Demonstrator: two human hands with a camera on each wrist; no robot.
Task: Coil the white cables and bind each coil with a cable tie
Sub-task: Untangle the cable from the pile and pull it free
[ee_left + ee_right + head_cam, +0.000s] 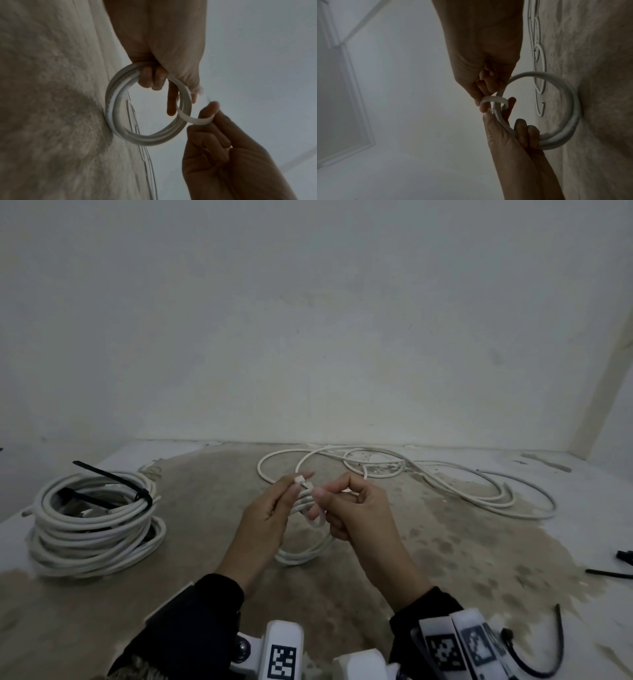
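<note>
In the head view my left hand (pixel 289 494) grips a small coil of white cable (pixel 301 556) upright, its lower edge on the stained floor. A white cable tie (pixel 317 520) loops round the top of the coil. My right hand (pixel 329 499) pinches the tie's strap between thumb and forefinger. The left wrist view shows the coil (pixel 145 142) hanging from my curled fingers (pixel 152 79), with the tie (pixel 193 119) bent out to the right hand. In the right wrist view the tie (pixel 493 99) circles the coil (pixel 570 108).
A large white cable coil (pixel 96 522) bound with a black cable tie (pixel 113 481) lies at the left. Loose white cable (pixel 411 474) sprawls along the wall behind my hands. Black cable ties (pixel 609 573) lie on the floor at the right.
</note>
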